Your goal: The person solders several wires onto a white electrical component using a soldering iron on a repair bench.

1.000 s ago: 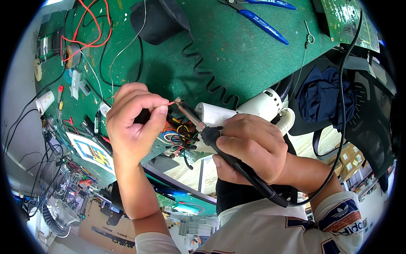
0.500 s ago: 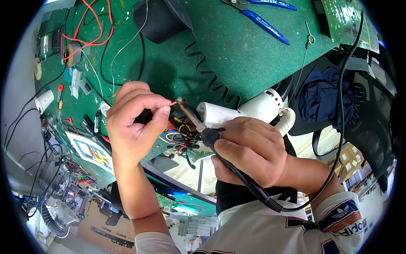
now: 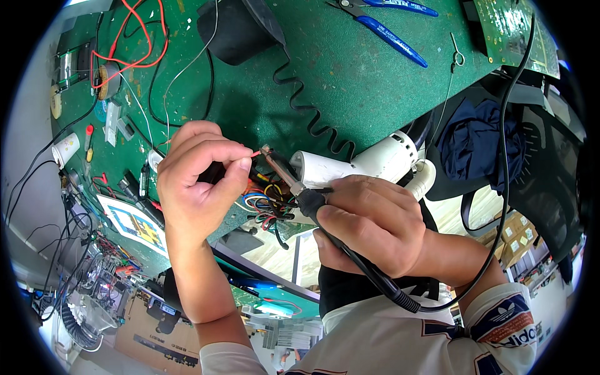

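Observation:
My left hand [image 3: 197,181] pinches a thin red wire [image 3: 255,153] between thumb and forefinger, its bare end pointing right. My right hand [image 3: 375,225] grips a black soldering iron [image 3: 306,199] like a pen. The iron's metal tip [image 3: 270,153] touches the end of the red wire. Just below the two hands hangs a bundle of coloured wires [image 3: 269,203] on a small dark part, partly hidden by my fingers. The iron's black cord [image 3: 500,206] runs back past my right wrist.
A green mat [image 3: 350,69] covers the bench. On it lie blue-handled pliers [image 3: 387,28], a black holder with a coiled cord [image 3: 234,28], red wires [image 3: 134,37] and a white cylindrical tool [image 3: 375,159]. A dark blue cloth [image 3: 481,140] and a circuit board [image 3: 512,31] sit at right.
Both hands keep their grip; the iron tip and wire end have stayed together, with only a slight shift of the hands.

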Demonstrator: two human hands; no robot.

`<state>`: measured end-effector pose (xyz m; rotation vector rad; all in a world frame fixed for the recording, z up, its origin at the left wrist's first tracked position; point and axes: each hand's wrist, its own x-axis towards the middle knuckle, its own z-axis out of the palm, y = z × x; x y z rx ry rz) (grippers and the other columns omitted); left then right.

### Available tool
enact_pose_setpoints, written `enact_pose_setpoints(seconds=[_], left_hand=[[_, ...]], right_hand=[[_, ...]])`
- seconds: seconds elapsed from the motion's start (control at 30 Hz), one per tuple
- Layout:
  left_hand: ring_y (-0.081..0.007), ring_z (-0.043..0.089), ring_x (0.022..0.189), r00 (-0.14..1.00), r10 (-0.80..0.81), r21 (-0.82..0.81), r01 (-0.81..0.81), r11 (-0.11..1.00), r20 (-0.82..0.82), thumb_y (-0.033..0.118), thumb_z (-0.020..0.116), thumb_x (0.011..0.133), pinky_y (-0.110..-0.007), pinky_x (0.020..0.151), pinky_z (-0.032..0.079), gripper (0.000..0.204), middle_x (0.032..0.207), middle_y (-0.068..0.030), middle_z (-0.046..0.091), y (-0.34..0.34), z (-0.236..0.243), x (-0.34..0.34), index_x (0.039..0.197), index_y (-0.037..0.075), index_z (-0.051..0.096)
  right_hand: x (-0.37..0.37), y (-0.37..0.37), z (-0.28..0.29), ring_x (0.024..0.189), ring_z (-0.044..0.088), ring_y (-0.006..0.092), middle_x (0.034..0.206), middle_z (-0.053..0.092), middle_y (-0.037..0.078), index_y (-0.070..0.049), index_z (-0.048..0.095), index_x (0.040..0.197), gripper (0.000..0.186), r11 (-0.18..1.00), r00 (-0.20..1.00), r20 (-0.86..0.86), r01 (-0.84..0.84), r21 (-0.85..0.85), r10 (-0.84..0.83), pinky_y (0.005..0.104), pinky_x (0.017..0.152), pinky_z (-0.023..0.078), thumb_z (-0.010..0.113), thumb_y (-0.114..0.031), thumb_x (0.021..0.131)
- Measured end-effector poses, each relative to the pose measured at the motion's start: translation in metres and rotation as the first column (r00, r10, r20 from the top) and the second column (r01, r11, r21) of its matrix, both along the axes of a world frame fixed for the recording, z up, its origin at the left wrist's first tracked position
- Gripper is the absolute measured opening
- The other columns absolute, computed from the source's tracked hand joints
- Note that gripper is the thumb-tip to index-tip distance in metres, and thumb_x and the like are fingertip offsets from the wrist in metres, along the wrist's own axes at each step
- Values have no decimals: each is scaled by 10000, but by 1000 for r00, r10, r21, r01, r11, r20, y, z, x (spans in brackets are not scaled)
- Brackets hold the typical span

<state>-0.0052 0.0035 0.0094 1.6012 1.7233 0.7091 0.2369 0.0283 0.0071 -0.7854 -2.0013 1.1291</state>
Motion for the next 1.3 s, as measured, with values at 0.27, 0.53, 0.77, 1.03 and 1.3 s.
enact_pose_setpoints(seconds=[0.27,0.53,0.77,1.03,1.3], left_hand=[[-230,603,801,1000,3,-9,-3,1000,3,-44,750,683,-327,715,477,151,752,-38,669,0,0,0,793,48,703],[-233,601,800,1000,4,-10,-4,1000,12,-50,749,681,-331,723,481,156,761,-42,681,0,0,0,793,45,696],[-237,595,809,1000,-8,-2,8,1000,12,-55,748,681,-328,723,480,159,768,-43,684,0,0,-1,795,39,692],[-234,598,812,1000,-21,1,21,1000,4,-53,754,681,-326,719,482,167,778,-45,689,0,1,-2,807,41,699],[-218,604,797,1000,-1,5,1,1000,27,-55,751,682,-319,698,479,160,768,-42,687,0,-1,-2,801,42,703]], right_hand=[[3,0,0,683,646,242,815,602,99,5,652,936,314,1000,999,22,-29,8,29,367,676,602,760,-85,655],[4,0,-3,686,644,242,820,592,100,1,656,943,338,999,999,8,-32,21,32,361,649,591,770,-106,643],[7,1,-1,656,642,258,836,591,107,4,651,939,349,997,1000,2,-9,-76,10,348,592,570,773,-42,616],[3,-3,1,627,639,253,811,598,113,19,643,912,342,990,995,-87,46,-136,-58,347,571,566,759,22,591],[0,-4,2,665,664,270,805,621,132,27,630,917,307,997,999,-47,11,-78,-15,376,638,603,752,-9,638]])
